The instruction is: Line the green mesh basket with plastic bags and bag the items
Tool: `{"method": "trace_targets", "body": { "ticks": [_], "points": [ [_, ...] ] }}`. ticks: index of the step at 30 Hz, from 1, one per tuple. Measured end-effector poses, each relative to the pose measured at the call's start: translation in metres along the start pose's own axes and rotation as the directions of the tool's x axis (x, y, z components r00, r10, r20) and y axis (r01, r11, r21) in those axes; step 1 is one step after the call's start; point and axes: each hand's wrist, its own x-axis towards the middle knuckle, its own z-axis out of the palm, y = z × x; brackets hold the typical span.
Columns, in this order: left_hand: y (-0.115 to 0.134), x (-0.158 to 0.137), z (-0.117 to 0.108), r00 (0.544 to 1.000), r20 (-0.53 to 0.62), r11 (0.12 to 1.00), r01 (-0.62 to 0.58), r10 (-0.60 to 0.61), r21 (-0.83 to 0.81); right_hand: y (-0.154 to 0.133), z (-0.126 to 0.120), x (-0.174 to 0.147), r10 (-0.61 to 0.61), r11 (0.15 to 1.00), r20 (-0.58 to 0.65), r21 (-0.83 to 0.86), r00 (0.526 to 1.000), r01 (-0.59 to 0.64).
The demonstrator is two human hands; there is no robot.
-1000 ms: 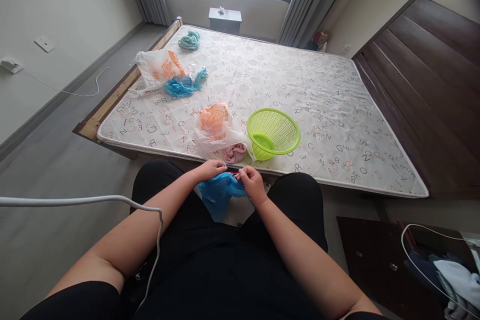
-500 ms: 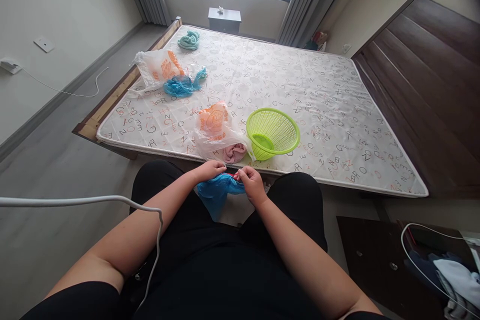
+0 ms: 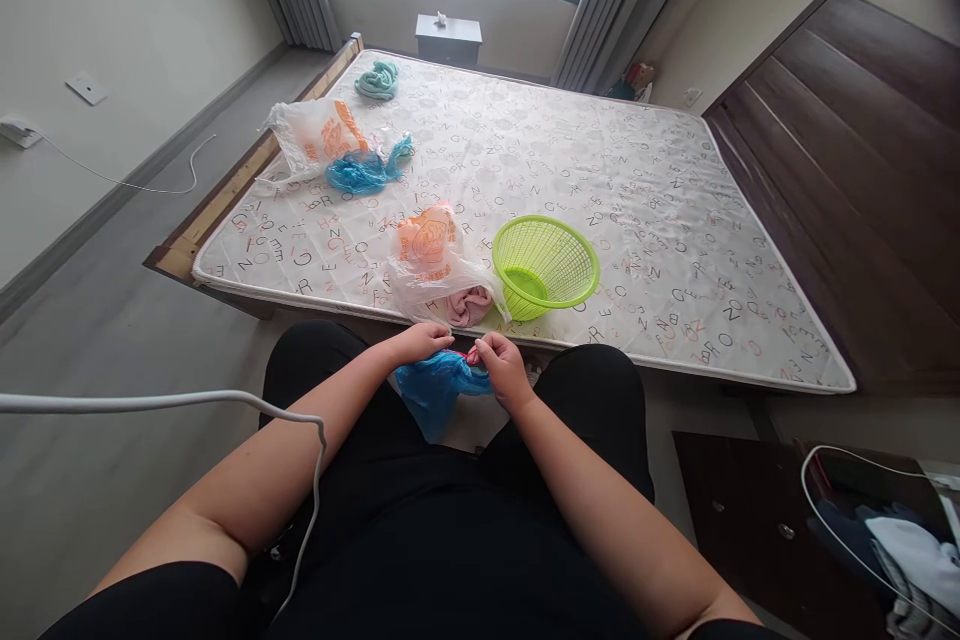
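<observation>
Between my knees hangs a blue plastic bag (image 3: 431, 395) with a red drawstring along its top. My left hand (image 3: 421, 341) pinches the bag's upper left edge. With thumb and fingers closed, my right hand (image 3: 501, 366) grips the red drawstring at the bag's right side. Just beyond my hands, at the mattress edge, lies a clear plastic bag (image 3: 426, 270) with orange print, and a rolled pink towel (image 3: 469, 304) shows at its opening. Touching it on the right is a green mesh basket (image 3: 547, 265), tilted towards me.
On the mattress (image 3: 660, 250), farther left, lie another orange-printed bag (image 3: 319, 135), a blue plastic bag (image 3: 358, 171) and a teal towel (image 3: 377, 80). A white cable (image 3: 187, 402) crosses over my left forearm. Folded clothes (image 3: 919, 560) lie at the lower right.
My right hand has shifted very slightly left along the red drawstring, and the blue bag's top has moved a little. The things on the mattress stay put.
</observation>
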Motion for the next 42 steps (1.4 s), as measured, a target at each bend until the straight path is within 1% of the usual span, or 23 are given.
{"method": "trace_targets", "body": {
  "ticks": [4, 9, 16, 22, 27, 30, 33, 36, 39, 42],
  "points": [
    [0.000, -0.001, 0.000, 1.000, 0.020, 1.000, 0.001, -0.001, 0.022, 0.001, 0.000, 0.000, -0.018, 1.000, 0.011, 0.008, 1.000, 0.018],
    [-0.003, 0.000, -0.001, 1.000, 0.013, 0.999, 0.022, -0.023, 0.039, 0.000, 0.000, 0.001, -0.012, 1.000, -0.014, 0.027, 1.000, 0.012],
    [0.000, -0.001, 0.000, 0.999, 0.044, 0.998, 0.003, -0.006, 0.066, 0.000, 0.002, 0.001, -0.003, 1.000, 0.004, 0.020, 1.000, 0.003],
    [-0.003, 0.000, -0.001, 0.997, 0.035, 0.996, 0.059, -0.062, 0.063, 0.004, -0.001, 0.003, -0.004, 0.998, -0.039, 0.059, 0.999, 0.006],
    [-0.003, 0.001, 0.000, 1.000, 0.027, 0.997, 0.012, -0.014, 0.077, 0.004, 0.001, 0.001, -0.007, 0.997, 0.020, 0.072, 1.000, 0.005],
    [-0.001, -0.001, 0.000, 0.998, 0.058, 0.999, -0.001, -0.001, 0.033, 0.001, 0.002, 0.000, 0.002, 0.998, 0.006, 0.060, 1.000, -0.002],
    [0.003, -0.004, -0.003, 0.993, 0.119, 0.997, -0.013, 0.022, -0.078, -0.001, 0.001, 0.001, -0.001, 0.999, -0.041, 0.054, 0.999, 0.004],
    [0.008, -0.007, -0.008, 0.983, 0.168, 0.982, -0.048, 0.079, -0.181, -0.001, -0.001, 0.003, -0.017, 0.999, -0.075, 0.036, 0.997, 0.019],
    [0.012, -0.009, -0.011, 0.979, 0.151, 0.973, -0.102, 0.135, -0.207, 0.001, -0.003, 0.004, -0.034, 0.999, -0.111, 0.030, 0.993, 0.038],
    [0.011, -0.008, -0.010, 0.980, 0.148, 0.972, -0.096, 0.129, -0.213, 0.003, -0.004, 0.004, -0.041, 0.998, -0.132, 0.039, 0.990, 0.047]
  ]
}}
